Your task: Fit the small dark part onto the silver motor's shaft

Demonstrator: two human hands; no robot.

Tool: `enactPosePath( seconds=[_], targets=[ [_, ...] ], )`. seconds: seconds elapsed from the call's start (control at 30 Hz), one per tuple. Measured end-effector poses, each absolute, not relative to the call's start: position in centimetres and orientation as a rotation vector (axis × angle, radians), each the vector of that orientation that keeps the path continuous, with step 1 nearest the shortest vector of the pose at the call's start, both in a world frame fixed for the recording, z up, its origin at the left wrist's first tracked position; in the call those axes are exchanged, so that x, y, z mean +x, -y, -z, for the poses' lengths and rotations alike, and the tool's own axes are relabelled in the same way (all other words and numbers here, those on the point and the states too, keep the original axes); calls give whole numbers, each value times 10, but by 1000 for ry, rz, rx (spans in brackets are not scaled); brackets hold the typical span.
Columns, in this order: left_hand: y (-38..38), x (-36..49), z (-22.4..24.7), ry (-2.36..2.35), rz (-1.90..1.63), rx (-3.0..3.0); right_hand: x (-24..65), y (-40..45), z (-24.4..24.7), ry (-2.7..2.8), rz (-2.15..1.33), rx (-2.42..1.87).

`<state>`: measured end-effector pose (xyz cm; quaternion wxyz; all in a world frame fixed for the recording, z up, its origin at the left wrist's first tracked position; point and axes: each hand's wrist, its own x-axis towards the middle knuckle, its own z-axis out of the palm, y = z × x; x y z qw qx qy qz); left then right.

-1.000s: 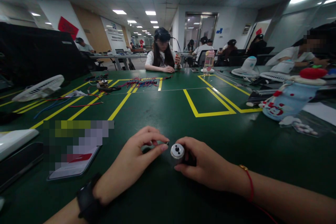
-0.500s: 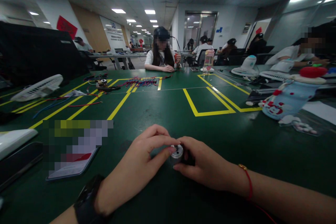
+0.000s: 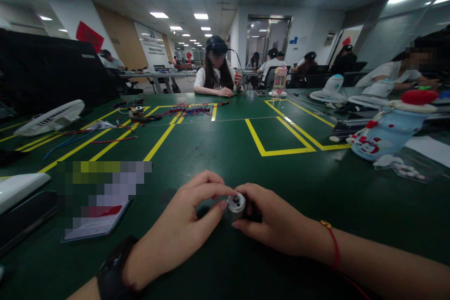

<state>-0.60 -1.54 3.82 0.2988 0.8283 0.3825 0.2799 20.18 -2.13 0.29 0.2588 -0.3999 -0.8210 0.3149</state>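
A small silver cylindrical motor [image 3: 235, 206] stands on end near the table's front middle, its round face with a central shaft and a dark hole turned up. My right hand [image 3: 269, 215] is wrapped round it from the right, thumb at the front and index finger behind. From the left comes my left hand [image 3: 193, 213], its index fingertip at the shaft on top. The left thumb lies apart from that finger, close to the motor's left side; nothing is gripped between them. The motor's lower part and some right fingers are hidden.
The green table [image 3: 197, 150] carries yellow tape lines. A bundle of red and blue wires [image 3: 188, 109] and a white fan [image 3: 52, 117] lie left; a blurred flat item [image 3: 101, 225] is nearer. At right stand a blue bottle [image 3: 386, 133] and more fans. A person [image 3: 216, 72] sits opposite.
My left thumb has drawn back from the motor's top to its left side, and the index finger has straightened, so the shaft now shows. The right hand keeps its hold.
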Motion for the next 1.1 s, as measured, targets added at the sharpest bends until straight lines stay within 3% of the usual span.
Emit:
enactPosePath(
  seconds=[0.57, 1.1],
  targets=[
    [-10, -28, -14, -1344, -789, 1636, 202, 22, -3, 2216, -872, -1126],
    [-7, -29, -10, -1275, -750, 1741, 202, 23, -3, 2225, -856, -1133]
  ],
)
